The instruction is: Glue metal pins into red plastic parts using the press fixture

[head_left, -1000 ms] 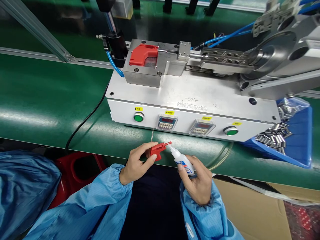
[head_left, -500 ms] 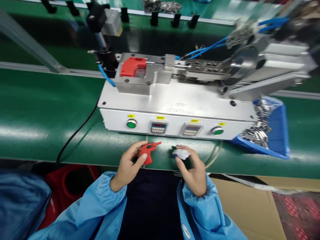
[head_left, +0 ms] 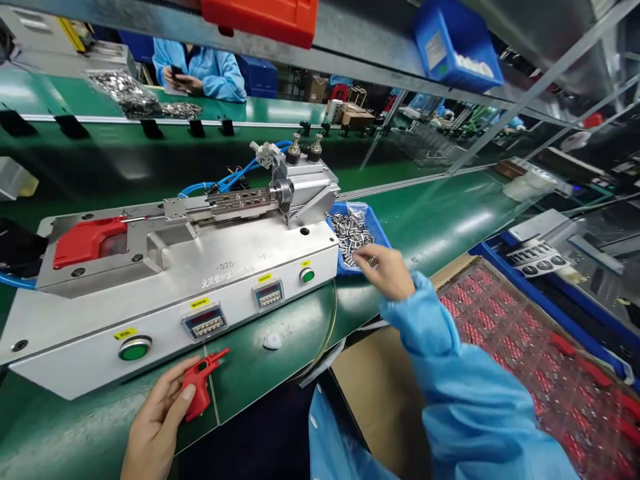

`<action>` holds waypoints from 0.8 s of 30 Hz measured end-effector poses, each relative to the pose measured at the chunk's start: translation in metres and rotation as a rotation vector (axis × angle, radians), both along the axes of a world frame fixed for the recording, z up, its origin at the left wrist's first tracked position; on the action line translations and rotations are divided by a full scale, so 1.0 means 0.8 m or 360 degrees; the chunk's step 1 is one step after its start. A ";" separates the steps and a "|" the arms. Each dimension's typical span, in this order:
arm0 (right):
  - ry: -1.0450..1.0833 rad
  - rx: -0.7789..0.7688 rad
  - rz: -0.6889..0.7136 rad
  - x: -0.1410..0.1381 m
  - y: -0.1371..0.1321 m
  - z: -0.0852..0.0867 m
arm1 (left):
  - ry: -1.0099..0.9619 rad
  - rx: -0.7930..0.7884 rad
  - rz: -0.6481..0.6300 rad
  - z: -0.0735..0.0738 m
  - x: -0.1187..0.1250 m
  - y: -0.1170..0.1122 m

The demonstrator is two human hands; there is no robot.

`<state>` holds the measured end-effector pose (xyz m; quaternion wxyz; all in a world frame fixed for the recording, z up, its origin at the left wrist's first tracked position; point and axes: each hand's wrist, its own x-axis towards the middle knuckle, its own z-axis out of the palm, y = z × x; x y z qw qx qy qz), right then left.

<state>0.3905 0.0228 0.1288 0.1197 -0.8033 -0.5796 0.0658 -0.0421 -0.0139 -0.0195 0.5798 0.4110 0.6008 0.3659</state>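
My left hand (head_left: 163, 410) is closed around a red pistol-shaped plastic casing (head_left: 199, 388), whose thin nozzle points up and right, just in front of the machine. My right hand (head_left: 387, 272) hovers over the near edge of a blue bin (head_left: 376, 227) heaped with small metal tubes (head_left: 353, 233). Its thumb and forefinger are drawn together in a pinch; whatever is between them is too small to make out. A small white piece (head_left: 273, 341) lies on the green bench between my hands. A second red casing (head_left: 90, 241) sits in the machine's metal fixture, against a thin rod.
The silver machine (head_left: 250, 257) with green buttons and counters spans the bench. A carton beside me on the right holds trays of red parts (head_left: 490, 320). Overhead, a shelf carries a blue bin (head_left: 457, 53). Across the bench, a person in blue sleeves (head_left: 220, 73) holds a phone.
My right hand has put the white piece down on the bench and moved right to the bin of tubes. The view has swung right and up. My left hand keeps the red casing.
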 end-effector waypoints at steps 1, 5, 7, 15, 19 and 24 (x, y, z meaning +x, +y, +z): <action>-0.0048 -0.0072 -0.0103 0.021 0.025 0.002 | -0.0004 0.0014 -0.0005 -0.002 0.001 0.000; -0.0076 -0.0215 -0.0288 0.066 0.103 -0.018 | -0.0074 0.0040 -0.0033 -0.013 0.001 0.000; -0.0042 -0.0220 -0.0286 0.070 0.121 -0.031 | -0.0107 0.0031 -0.0042 -0.016 0.000 -0.001; 0.0193 0.0209 -0.0054 0.076 0.068 -0.005 | -0.0099 0.0018 0.0003 0.000 0.017 -0.011; 0.0451 0.0585 0.0171 0.048 0.030 0.035 | -0.0127 0.0006 0.0001 0.009 0.023 -0.008; 0.0816 0.0827 0.0605 -0.042 0.042 0.080 | -0.0296 0.0099 -0.0093 0.007 0.029 0.003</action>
